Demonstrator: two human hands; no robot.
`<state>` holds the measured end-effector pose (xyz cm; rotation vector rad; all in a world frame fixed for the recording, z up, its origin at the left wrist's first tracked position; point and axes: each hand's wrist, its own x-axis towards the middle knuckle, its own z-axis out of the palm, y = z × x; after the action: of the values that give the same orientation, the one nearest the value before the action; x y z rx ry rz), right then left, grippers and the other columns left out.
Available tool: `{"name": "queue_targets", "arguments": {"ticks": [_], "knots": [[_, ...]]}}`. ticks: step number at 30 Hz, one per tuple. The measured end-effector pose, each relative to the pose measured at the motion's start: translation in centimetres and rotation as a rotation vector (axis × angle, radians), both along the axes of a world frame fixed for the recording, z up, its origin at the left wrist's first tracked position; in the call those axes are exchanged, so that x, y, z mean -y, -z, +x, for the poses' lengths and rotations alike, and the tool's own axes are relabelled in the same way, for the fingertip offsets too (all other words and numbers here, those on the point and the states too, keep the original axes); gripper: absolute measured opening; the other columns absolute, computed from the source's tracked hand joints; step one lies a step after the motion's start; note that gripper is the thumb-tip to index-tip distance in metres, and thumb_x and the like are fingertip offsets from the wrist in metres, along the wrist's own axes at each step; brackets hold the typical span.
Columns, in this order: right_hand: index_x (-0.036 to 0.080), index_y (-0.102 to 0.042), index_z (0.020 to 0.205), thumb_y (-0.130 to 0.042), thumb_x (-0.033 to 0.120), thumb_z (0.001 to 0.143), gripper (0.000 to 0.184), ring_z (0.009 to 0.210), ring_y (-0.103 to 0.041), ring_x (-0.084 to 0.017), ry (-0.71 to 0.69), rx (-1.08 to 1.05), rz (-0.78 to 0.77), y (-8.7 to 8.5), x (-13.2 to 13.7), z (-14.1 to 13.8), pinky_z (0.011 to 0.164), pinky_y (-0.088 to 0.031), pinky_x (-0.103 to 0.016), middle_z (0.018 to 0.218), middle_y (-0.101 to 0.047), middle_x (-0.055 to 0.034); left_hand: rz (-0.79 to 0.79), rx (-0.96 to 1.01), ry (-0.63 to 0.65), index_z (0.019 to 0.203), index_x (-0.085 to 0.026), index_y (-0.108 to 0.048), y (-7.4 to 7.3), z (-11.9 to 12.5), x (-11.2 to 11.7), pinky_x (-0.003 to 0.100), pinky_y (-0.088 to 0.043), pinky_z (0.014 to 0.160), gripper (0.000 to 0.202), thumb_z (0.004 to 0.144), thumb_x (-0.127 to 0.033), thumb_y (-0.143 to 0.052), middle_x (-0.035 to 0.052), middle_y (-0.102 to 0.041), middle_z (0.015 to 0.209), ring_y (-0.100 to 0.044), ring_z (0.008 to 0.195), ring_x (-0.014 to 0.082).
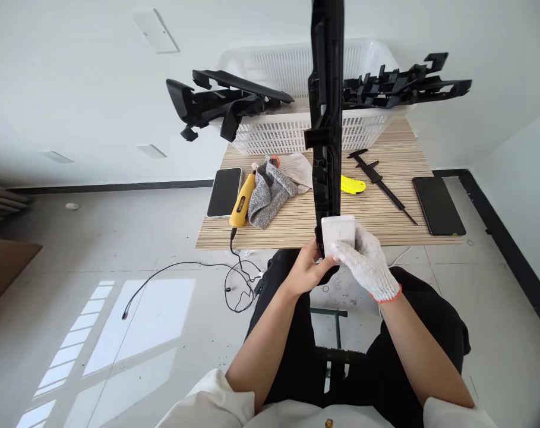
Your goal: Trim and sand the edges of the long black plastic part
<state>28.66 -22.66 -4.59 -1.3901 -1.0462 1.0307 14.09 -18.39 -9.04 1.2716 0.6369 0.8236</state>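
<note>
Table [296, 229]: directly before the seated person. Basket [274, 137]: at its rear, wall [95, 107] behind. In the basket, one bundle of parts [207, 110] overhangs the left end, another [403, 86] the right. Before the basket, left to right: a phone [225, 192], a power tool [242, 202] just beside it, a rag [270, 193] and, behind the rag's right side, a loose glove [299, 169]. Right of centre: a knife [352, 185], then a caliper [376, 178]; second phone [439, 205] at the right edge. A long strip [325, 107] stands between viewer and basket. Cable [233, 236]: from the power tool to the floor [163, 232], left.
</note>
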Motion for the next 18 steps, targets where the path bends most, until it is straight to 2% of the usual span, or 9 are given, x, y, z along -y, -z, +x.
{"name": "queue_targets", "arguments": {"ticks": [4,7,11,18], "knots": [[0.024,-0.069,0.104,-0.078,0.039,0.08,0.03,0.084,-0.069,-0.021,0.026,-0.113,0.042,0.2,-0.9,-0.3,0.068,-0.058,-0.033,0.095,-0.074,-0.0037,0.046,0.02,-0.026,0.124,-0.018,-0.059,-0.5,-0.5,-1.1,0.04,-0.05,0.1,0.048,0.09,-0.051,-0.065,0.0114,-0.067,0.127,-0.062,0.118,0.0291],[0.023,-0.068,0.097,-0.082,0.034,0.076,0.028,0.078,-0.068,-0.019,0.064,-0.07,0.04,0.0,-1.5,-0.3,0.065,-0.057,-0.031,0.089,-0.073,-0.0018,0.089,0.002,0.014,0.131,-0.019,-0.055,-0.6,-1.0,-1.7,0.044,-0.048,0.104,0.048,0.094,-0.049,-0.059,0.011,-0.063,0.133,-0.058,0.124,0.031],[0.024,-0.068,0.092,-0.083,0.033,0.074,0.025,0.074,-0.068,-0.017,0.095,-0.055,0.047,-0.6,-2.4,-0.5,0.061,-0.057,-0.029,0.084,-0.071,0.0002,0.139,-0.042,0.075,0.138,-0.021,-0.047,-0.8,-1.5,-2.2,0.046,-0.045,0.107,0.051,0.095,-0.044,-0.06,0.0111,-0.059,0.137,-0.055,0.127,0.0312],[0.025,-0.069,0.088,-0.08,0.03,0.077,0.017,0.062,-0.062,-0.014,0.138,-0.095,0.017,-1.9,-3.4,-1.4,0.047,-0.05,-0.025,0.077,-0.067,0.0012,0.096,-0.013,0.11,0.135,-0.021,-0.045,-1.5,-1.7,-3.0,0.047,-0.046,0.105,0.056,0.089,-0.042,-0.069,0.0111,-0.059,0.131,-0.057,0.122,0.0308]]}}
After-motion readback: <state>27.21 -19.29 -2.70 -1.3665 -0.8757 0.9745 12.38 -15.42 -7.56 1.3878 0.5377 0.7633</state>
